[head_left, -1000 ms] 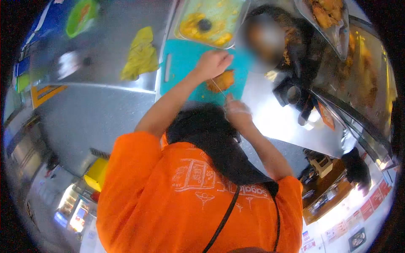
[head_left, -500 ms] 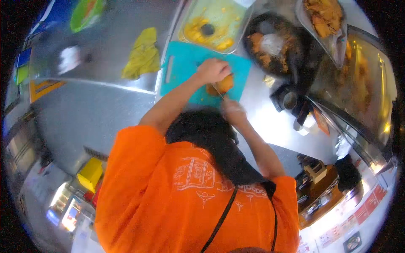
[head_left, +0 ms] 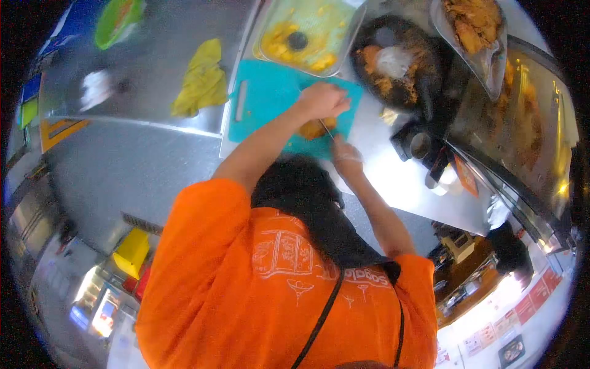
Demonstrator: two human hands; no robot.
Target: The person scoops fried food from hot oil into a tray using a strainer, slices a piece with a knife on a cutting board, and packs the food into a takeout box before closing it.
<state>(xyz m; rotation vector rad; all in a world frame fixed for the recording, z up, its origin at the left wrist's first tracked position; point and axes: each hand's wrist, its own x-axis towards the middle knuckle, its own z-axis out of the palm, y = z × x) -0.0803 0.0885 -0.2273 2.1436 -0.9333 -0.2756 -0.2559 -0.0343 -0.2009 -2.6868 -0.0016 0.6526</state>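
Observation:
A golden-brown piece of food, apparently fried, (head_left: 311, 130) lies on a turquoise cutting board (head_left: 264, 98). My left hand (head_left: 324, 100) is over its far side, fingers curled down onto it; the fingertips are partly hidden. My right hand (head_left: 347, 155), near the board's front right edge, is closed round the handle of a knife (head_left: 326, 128). The thin blade points away from me and to the left, against the food. Where the blade's edge meets it is blurred.
Behind the board stands a clear tray (head_left: 264, 46) with yellow batter-like bits and a dark round thing. A black pan (head_left: 369, 86) with brown crumbs is to its right, beside a metal tray of brown food (head_left: 472, 27). A yellow-green cloth (head_left: 201, 80) lies left.
My left hand has shifted slightly right relative to the board, and the food shows less beyond the knife. The knife, in my right hand, has changed its slant a little.

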